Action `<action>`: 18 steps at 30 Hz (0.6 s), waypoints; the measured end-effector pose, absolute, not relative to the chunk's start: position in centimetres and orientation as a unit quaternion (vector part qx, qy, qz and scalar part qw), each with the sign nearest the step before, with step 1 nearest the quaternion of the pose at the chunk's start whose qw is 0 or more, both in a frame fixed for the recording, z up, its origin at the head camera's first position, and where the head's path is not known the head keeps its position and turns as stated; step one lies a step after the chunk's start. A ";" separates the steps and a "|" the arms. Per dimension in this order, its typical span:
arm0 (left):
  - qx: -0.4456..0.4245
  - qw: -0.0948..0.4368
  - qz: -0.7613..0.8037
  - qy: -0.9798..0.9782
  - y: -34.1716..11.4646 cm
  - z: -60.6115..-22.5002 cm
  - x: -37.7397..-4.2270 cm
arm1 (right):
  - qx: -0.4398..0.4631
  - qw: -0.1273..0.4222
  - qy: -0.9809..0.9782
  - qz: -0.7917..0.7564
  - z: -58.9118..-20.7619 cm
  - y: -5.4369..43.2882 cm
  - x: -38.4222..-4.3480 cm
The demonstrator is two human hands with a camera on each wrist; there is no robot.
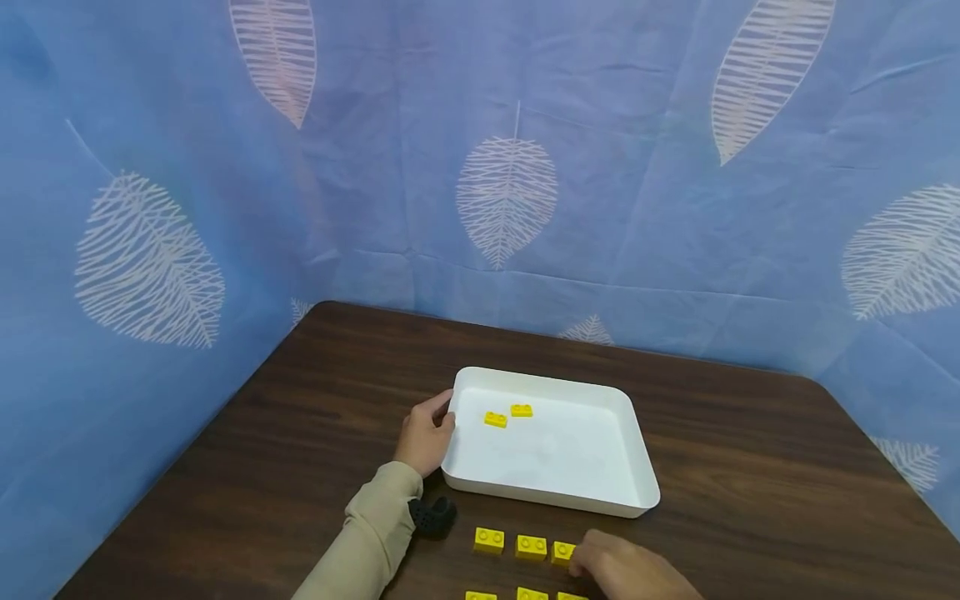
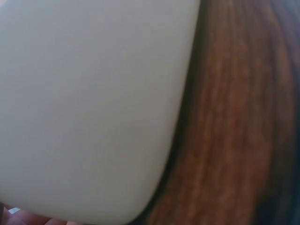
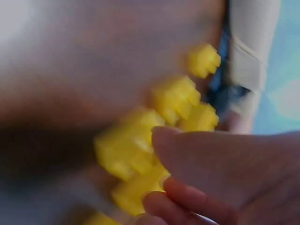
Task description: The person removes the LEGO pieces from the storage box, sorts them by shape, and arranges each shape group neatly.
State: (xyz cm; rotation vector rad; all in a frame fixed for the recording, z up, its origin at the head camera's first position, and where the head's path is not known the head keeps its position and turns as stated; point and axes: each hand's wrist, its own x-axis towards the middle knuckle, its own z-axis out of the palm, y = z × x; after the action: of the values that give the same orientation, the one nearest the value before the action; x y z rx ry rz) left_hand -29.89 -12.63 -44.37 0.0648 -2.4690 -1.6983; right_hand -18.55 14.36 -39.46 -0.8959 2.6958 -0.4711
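At the left wall of a shallow white tray (image 1: pixel 547 497), my left hand (image 1: pixel 424 437) holds the side, with the thumb up at the rim. In the left wrist view the white tray (image 2: pixel 93 108) fills much of the picture, and a few fingertips (image 2: pixel 33 218) show at its lower edge. My right hand (image 1: pixel 626 568) pinches the right end of a yellow toy brick (image 1: pixel 562 553), the last in the farther of two rows. The thumb (image 3: pixel 187 152) and curled fingers of that hand come close together at the yellow bricks, which are blurred in the right wrist view.
Two yellow bricks, one at the left (image 1: pixel 496 419) and one beside it (image 1: pixel 521 410), lie inside the tray. More bricks (image 1: pixel 489 540) stand in rows before it on the dark wooden table (image 1: pixel 337 375). A blue leaf-patterned curtain (image 1: pixel 600 208) hangs behind.
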 end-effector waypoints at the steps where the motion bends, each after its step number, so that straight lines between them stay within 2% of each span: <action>1: 0.019 0.075 -0.565 -0.822 -12.7 -44.3 -30.0 | -0.310 0.112 0.930 -0.160 -38.7 14.3 -19.0; 6: 0.016 0.087 -0.566 -0.819 -13.0 -44.0 -30.3 | -0.295 0.011 0.943 -0.150 -34.8 13.3 -22.6; 9: 0.007 0.089 -0.569 -0.817 -13.0 -43.9 -30.2 | -0.276 -0.015 0.949 -0.151 -33.8 12.7 -25.4; 18: -0.008 0.101 -0.563 -0.820 -12.7 -44.4 -29.6 | -0.224 -0.007 0.955 -0.193 -37.2 10.3 -32.8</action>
State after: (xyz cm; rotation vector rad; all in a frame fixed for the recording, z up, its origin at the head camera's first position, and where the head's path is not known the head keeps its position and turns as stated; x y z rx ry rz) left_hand -29.58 -12.66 -44.36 -0.0233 -2.4226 -1.6627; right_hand -32.82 10.29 -37.23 -0.7061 3.0135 -0.6103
